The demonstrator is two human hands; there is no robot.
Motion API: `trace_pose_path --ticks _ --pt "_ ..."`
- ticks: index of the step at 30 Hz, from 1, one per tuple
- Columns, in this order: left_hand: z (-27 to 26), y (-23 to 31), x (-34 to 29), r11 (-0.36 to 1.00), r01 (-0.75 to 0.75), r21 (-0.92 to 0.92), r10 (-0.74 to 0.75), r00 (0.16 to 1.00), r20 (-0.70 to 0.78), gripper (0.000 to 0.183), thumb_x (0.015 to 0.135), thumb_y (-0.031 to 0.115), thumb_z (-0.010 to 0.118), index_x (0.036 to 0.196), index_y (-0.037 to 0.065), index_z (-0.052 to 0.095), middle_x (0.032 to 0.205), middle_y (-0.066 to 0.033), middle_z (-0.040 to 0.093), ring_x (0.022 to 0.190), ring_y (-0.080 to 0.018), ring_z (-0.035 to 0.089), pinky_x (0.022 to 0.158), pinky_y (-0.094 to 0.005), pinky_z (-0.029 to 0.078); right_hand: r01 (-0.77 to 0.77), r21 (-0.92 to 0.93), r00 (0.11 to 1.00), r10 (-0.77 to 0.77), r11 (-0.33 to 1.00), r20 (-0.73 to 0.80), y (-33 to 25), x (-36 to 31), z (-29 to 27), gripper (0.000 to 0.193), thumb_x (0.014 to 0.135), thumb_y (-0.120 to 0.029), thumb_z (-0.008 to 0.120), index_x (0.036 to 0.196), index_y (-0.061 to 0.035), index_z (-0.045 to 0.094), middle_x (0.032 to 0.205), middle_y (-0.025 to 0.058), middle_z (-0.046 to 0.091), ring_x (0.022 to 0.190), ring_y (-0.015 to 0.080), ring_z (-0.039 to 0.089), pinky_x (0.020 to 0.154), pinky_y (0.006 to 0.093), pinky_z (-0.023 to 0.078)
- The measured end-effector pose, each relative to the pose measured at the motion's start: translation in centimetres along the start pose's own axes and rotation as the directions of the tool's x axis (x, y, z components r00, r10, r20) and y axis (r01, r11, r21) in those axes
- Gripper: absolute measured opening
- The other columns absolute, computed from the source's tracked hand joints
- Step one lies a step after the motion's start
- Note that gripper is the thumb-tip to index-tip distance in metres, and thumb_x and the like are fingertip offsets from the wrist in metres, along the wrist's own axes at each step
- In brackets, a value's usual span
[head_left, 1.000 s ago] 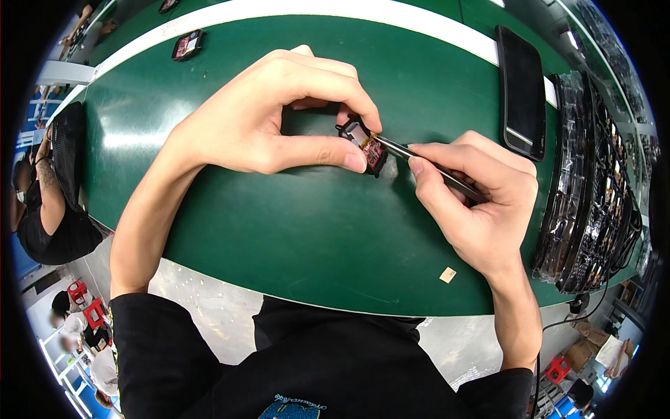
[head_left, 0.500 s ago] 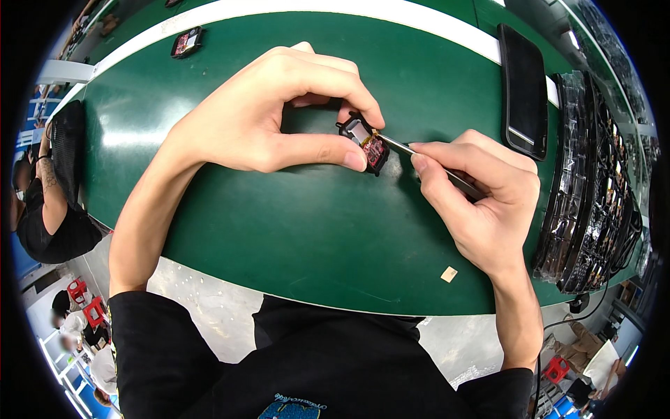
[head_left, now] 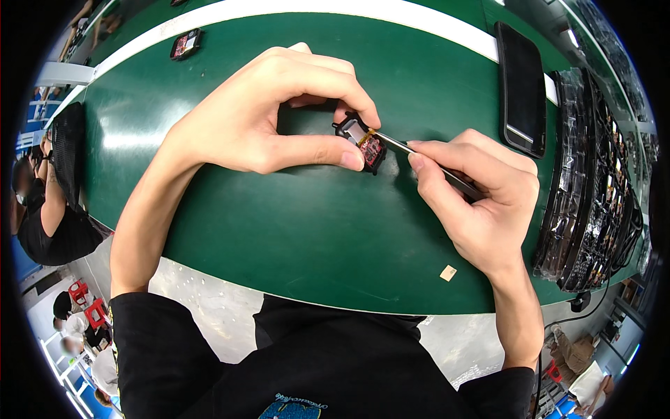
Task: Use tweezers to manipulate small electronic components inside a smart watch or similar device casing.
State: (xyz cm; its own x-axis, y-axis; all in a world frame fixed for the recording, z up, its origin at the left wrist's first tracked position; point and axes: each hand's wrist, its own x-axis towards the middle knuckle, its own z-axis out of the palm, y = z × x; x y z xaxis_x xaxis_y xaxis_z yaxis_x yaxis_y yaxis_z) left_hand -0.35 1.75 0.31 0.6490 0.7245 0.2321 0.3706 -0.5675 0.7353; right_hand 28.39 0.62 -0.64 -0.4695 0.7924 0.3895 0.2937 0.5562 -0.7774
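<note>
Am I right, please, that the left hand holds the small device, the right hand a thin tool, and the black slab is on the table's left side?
Not quite: the head view shows the black slab on the right side of the table; the left hand holds the small device, the right hand a thin tool.

Even deep green across the table [head_left: 307, 244], with white along the strip [head_left: 230, 14] at its far edge. Black on the small casing [head_left: 340, 128], silver-grey on the block [head_left: 356, 131] inside, red with pale flecks on the circuit board [head_left: 375, 151], yellow on the tape [head_left: 366, 140] between. Steely grey on the tweezers [head_left: 396, 143]. Black on the phone [head_left: 520, 84], tan on the slip [head_left: 448, 273], black on the shirt [head_left: 314, 363] with a blue print [head_left: 289, 408], red on the stools [head_left: 95, 313].
</note>
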Motion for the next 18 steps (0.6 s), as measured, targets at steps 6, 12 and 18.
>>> trace_pose_path --ticks 6,12,18 --pt "0.03 -0.10 0.01 0.999 0.006 -0.033 -0.005 1.000 0.005 0.045 0.075 0.016 0.097 0.116 0.004 0.082 0.100 -0.0074 0.079 0.091 -0.0221 0.070 0.086 -0.0353 0.041 -0.045 0.018 0.999 0.044 0.999 0.007 -0.23 0.03 0.13 0.011 0.086 0.008 0.083 0.096 0.0037 0.083 0.067 0.0029 0.063 0.049 0.0058 0.049 0.047 0.0263 0.034" --pt "0.08 -0.04 0.12 1.000 -0.005 -0.015 0.005 1.000 0.003 0.046 0.073 0.016 0.097 0.115 0.004 0.082 0.099 -0.0073 0.079 0.089 -0.0218 0.069 0.085 -0.0356 0.040 -0.024 0.012 1.000 0.024 1.000 0.006 -0.07 0.20 0.13 0.010 0.085 0.008 0.083 0.095 0.0039 0.083 0.066 0.0025 0.063 0.049 0.0057 0.049 0.047 0.0261 0.034" --pt "0.03 0.14 0.03 1.000 0.000 0.014 0.001 1.000 -0.003 0.047 0.072 0.017 0.097 0.114 0.004 0.082 0.097 -0.0067 0.078 0.089 -0.0215 0.068 0.083 -0.0356 0.040 -0.052 -0.031 0.997 0.053 0.998 0.058 -0.56 0.00 -0.30 0.016 0.087 0.009 0.083 0.103 0.0036 0.085 0.072 0.0012 0.068 0.058 0.0028 0.053 0.053 0.0216 0.034"
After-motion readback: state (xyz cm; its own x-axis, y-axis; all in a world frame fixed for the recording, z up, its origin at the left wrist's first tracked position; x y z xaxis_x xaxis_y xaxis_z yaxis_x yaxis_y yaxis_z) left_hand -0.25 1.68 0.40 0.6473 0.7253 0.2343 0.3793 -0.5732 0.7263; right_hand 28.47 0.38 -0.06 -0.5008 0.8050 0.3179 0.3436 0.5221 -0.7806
